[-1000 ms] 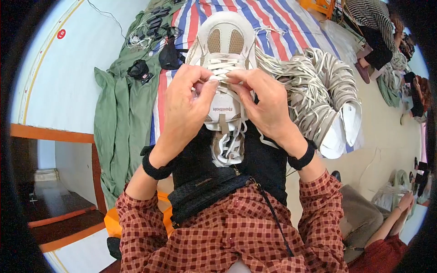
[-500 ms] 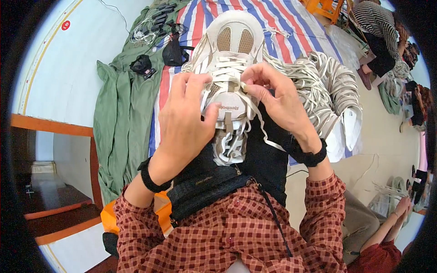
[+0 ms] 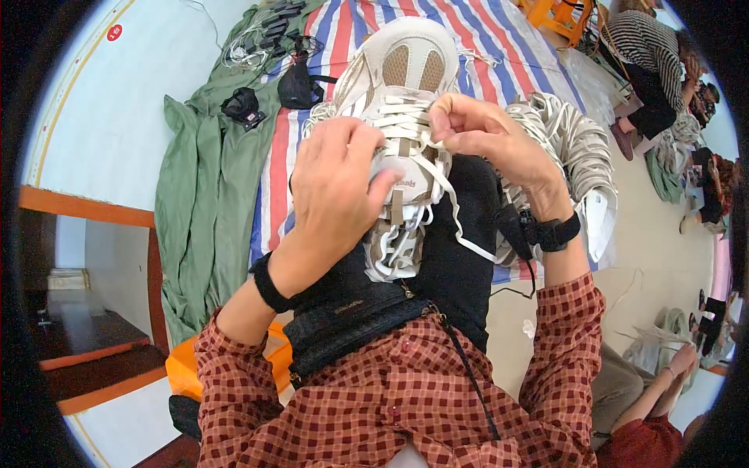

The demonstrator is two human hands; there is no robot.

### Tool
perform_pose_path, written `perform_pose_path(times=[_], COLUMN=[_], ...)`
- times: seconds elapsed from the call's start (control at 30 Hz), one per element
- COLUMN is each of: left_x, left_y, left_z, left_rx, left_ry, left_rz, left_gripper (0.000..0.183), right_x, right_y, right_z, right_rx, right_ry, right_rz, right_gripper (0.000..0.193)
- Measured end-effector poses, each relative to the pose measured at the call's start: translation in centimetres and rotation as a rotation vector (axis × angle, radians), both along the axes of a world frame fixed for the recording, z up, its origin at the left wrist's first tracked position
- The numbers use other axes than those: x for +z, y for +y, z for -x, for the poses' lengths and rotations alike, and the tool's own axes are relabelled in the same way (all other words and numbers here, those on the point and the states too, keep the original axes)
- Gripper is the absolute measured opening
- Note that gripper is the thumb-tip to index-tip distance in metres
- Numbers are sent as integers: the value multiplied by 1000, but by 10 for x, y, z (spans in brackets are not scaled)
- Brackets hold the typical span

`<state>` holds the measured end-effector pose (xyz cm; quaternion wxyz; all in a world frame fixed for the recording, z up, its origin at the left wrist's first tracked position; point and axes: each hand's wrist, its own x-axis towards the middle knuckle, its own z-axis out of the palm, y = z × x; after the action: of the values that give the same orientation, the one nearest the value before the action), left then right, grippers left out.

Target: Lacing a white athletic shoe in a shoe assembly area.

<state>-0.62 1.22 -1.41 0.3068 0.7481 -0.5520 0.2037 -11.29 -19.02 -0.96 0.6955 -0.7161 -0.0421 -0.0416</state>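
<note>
A white and beige sneaker (image 3: 418,66) lies across my lap, its toe pointing away from me. White laces (image 3: 402,117) zigzag over its upper part. At its left side is my left hand (image 3: 331,191), fingers bent towards the eyelets and thumb spread apart over the tongue (image 3: 417,181). My right hand (image 3: 499,144) pinches at the right eyelet edge, on the shoelace (image 3: 449,191); its exact hold is partly hidden. The loose lace end hangs down over my dark trousers. Nearer to me, a second laced shoe (image 3: 394,242) lies under the tongue end.
A striped sheet (image 3: 511,51) spreads beyond the shoe. Rows of beige shoe parts with laces (image 3: 581,152) stand at the right. Green cloth (image 3: 207,187) and black pouches (image 3: 300,84) lie left. Other people sit at right, one in a striped top (image 3: 644,47).
My right hand has moved slightly up and right along the eyelets. The left hand has shifted a little to the right, its thumb still over the tongue.
</note>
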Motion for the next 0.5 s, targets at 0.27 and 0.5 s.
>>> perform_pose_path(times=[0.27, 0.5], left_x=[29, 59], left_y=[14, 59], left_z=[-9, -74], left_rx=[-251, -372], left_ry=[-72, 1605], left_rz=[-158, -362], left_gripper=[16, 3], right_x=[-1, 15], right_y=[-7, 28], right_z=[-1, -19], right_rx=[31, -128], right_ry=[21, 35], right_rz=[-17, 368], right_gripper=[14, 9])
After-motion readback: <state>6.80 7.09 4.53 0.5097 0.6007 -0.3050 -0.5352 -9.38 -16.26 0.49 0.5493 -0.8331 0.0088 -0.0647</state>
